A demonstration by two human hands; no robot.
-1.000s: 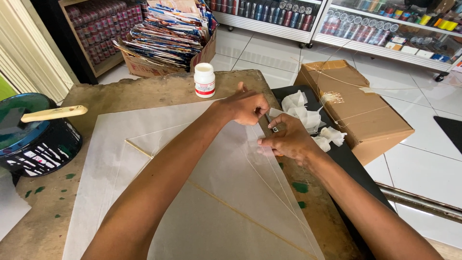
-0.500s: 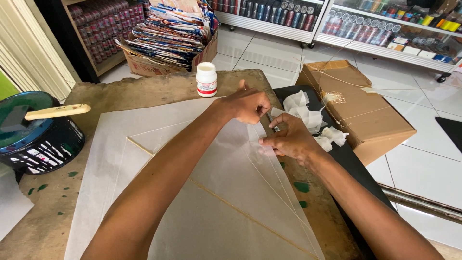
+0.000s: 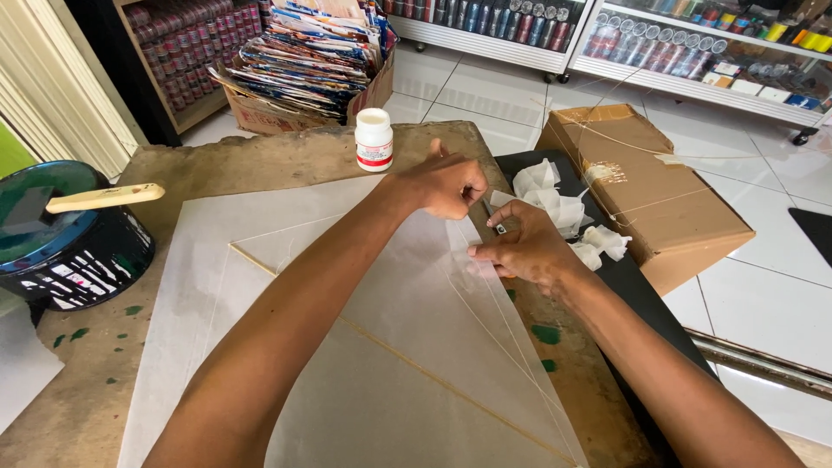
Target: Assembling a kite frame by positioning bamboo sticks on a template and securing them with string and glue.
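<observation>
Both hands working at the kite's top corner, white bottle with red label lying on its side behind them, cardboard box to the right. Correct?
Not quite: the white bottle stands upright, not on its side, as the head view shows. The rest holds: left hand and right hand at the kite's top corner, cardboard box to the right.

Bright even daylight, soft shadows, sharp focus, wide-angle bending at edges.

The hands (image 3: 485, 217) hide the white kite's (image 3: 416, 347) corner and whatever they pinch.
</observation>
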